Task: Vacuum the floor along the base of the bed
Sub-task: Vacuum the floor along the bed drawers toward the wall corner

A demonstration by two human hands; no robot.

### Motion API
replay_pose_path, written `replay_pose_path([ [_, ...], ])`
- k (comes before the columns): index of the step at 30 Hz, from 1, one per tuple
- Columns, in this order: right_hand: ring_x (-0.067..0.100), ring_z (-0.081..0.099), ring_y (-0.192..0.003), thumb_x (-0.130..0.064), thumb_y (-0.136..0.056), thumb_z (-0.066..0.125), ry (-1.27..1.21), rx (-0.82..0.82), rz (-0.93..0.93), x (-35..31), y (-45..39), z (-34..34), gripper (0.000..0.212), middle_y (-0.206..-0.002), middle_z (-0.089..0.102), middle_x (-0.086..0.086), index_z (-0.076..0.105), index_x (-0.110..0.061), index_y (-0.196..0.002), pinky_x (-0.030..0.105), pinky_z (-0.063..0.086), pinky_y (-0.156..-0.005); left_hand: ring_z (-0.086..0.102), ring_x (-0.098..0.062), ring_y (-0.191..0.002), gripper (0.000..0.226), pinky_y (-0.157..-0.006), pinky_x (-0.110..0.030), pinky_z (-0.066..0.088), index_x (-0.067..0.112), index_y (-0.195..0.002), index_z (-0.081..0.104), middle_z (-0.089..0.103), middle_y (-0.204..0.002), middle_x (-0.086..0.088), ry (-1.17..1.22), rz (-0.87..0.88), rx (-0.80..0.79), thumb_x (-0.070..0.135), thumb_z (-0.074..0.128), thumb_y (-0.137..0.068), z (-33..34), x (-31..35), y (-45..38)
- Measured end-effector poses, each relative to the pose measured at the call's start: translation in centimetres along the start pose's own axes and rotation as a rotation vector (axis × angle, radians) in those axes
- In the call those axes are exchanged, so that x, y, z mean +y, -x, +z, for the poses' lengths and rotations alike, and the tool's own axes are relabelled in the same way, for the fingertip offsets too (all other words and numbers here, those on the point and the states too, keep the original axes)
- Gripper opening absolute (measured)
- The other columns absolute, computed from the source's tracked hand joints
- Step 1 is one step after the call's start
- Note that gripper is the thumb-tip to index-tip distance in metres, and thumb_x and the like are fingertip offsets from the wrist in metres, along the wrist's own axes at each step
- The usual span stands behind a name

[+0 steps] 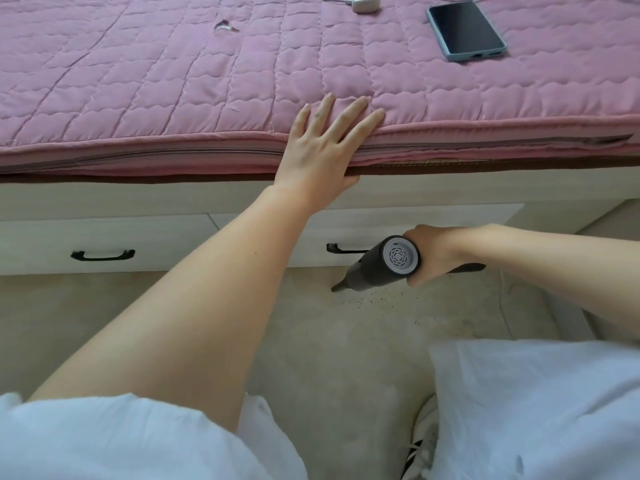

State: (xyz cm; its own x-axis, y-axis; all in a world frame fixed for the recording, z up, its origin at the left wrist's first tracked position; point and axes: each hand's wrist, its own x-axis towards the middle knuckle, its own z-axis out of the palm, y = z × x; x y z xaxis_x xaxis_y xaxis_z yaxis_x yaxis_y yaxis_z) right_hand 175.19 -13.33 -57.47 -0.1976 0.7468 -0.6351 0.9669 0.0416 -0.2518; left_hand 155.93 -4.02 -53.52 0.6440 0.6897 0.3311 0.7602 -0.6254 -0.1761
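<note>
Behind right hand [433,254], vacuum [388,263] handle

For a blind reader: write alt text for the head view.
A right hand grips a handheld vacuum, its nozzle on the floor by the bed drawers. The left hand rests flat on the pink mattress.

**Room condition: bedside area**

Pink quilted mattress cover [173,81] shows a small tear [224,26] toward its far edge. Pale wood bed base [138,199] carries two drawers with dark handles [103,255]. Beige floor [329,358] in soft daylight; dark specks [367,301] lie near the base.
</note>
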Motion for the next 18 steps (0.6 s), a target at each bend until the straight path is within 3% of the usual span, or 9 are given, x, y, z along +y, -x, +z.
replay_pose_path([
  [4, 0.017, 0.059, -0.075, -0.023, -0.071, 0.073, 0.028, -0.026, -0.01, 0.3, 0.9, 0.3, 0.037, -0.09, 0.065, 0.004, 0.059, -0.013, -0.104, 0.027, 0.05, -0.063, 0.004, -0.036, -0.15, 0.092, -0.118, -0.06, 0.008, 0.032, -0.156, 0.003, 0.006, -0.164, 0.005, 0.027, -0.055, -0.11, 0.034, 0.065, -0.089, -1.2, 0.8, -0.3],
  [8, 0.017, 0.058, -0.081, -0.023, -0.073, 0.073, 0.042, -0.051, -0.003, 0.4, 2.1, 0.1, 0.039, -0.097, 0.064, 0.005, 0.056, -0.014, -0.108, 0.024, 0.049, -0.065, 0.0, -0.037, -0.149, 0.089, -0.117, -0.063, 0.008, 0.031, -0.156, -0.002, 0.0, -0.164, 0.004, 0.043, -0.074, -0.205, 0.028, 0.061, -0.092, -2.4, 1.1, -0.7],
  [14, 0.016, 0.057, -0.074, -0.023, -0.071, 0.072, 0.03, -0.032, 0.001, 1.4, 2.6, 0.8, 0.035, -0.09, 0.064, 0.005, 0.059, -0.011, -0.101, 0.026, 0.046, -0.061, 0.0, -0.036, -0.15, 0.086, -0.118, -0.059, 0.007, 0.029, -0.156, 0.001, 0.002, -0.164, 0.003, 0.062, -0.088, -0.165, 0.021, 0.058, -0.092, -2.2, 1.4, 0.1],
  [18, 0.016, 0.057, -0.075, -0.022, -0.074, 0.071, 0.023, 0.036, -0.014, 1.6, 2.7, 1.5, 0.023, -0.085, 0.062, 0.0, 0.055, -0.018, -0.09, 0.023, 0.045, -0.06, -0.001, -0.035, -0.15, 0.086, -0.118, -0.058, 0.005, 0.029, -0.156, 0.001, 0.001, -0.164, 0.004, 0.08, -0.07, -0.164, 0.022, 0.059, -0.092, -2.0, 1.1, 0.2],
])
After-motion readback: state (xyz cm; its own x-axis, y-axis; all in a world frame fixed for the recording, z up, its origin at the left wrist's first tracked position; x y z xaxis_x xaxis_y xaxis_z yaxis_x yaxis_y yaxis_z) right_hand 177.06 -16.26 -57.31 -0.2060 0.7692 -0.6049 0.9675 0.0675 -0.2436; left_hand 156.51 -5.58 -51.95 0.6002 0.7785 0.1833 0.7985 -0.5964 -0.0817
